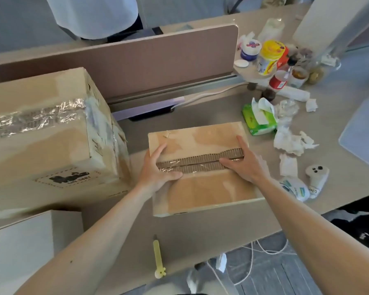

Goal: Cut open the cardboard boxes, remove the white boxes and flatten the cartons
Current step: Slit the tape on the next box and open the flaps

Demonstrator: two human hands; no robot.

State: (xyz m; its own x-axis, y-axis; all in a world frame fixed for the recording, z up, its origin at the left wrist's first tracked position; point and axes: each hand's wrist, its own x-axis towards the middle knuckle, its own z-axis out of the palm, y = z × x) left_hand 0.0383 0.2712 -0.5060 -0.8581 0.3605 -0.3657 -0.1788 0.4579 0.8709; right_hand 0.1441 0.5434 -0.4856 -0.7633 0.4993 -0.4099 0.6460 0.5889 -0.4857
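Note:
A small cardboard box (202, 186) stands on the desk in front of me, its top seam slit and edged with torn tape. My left hand (158, 167) lies on the left end of the seam, fingers spread, thumb on the near flap. At the right end of the seam, my right hand (243, 165) presses flat with its fingers apart. A larger taped cardboard box (49, 137) stands at the left. A pale yellow utility knife (158, 258) lies on the desk near the front edge, untouched. A white box (19, 245) fills the lower left corner.
A desk divider panel (158, 60) runs behind the boxes. On the right are a green tissue pack (259, 120), crumpled tissues (292, 141), jars and bottles (271, 58) and tubes (296, 188). A person in white stands beyond the divider. Cables hang below the desk edge.

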